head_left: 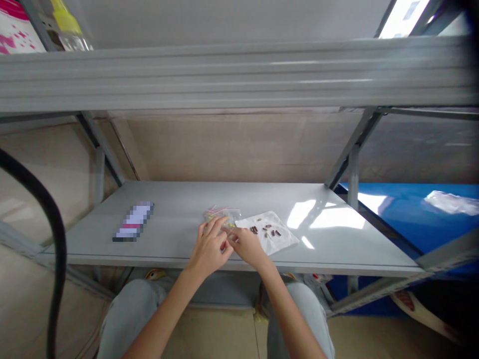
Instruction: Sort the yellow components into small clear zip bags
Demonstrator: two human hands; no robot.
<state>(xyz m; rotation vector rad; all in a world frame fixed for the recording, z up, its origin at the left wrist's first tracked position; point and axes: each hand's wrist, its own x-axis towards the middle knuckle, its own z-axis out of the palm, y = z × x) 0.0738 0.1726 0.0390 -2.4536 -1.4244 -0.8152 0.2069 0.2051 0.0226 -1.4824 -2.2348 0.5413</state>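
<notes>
My left hand (pixel 211 247) is over the grey shelf, its fingers bent and close together beside a clear plastic bag (pixel 234 213) with small yellowish pieces inside. My right hand (pixel 247 245) meets it from the right, its thumb and fingers pinched together. What lies between the fingertips of both hands is too small and too covered to name. Right of my hands, a white paper sheet (pixel 279 244) lies flat. On it are several small dark brown pieces (pixel 254 230), some grouped and some scattered.
A phone (pixel 133 222) with a lit, blurred screen lies on the left of the grey shelf (pixel 179 192). A thick grey beam (pixel 239 80) crosses above. Slanted metal posts (pixel 354 149) flank the shelf. A black hose (pixel 56 239) curves at the left, and a blue surface (pixel 404 209) is at the right.
</notes>
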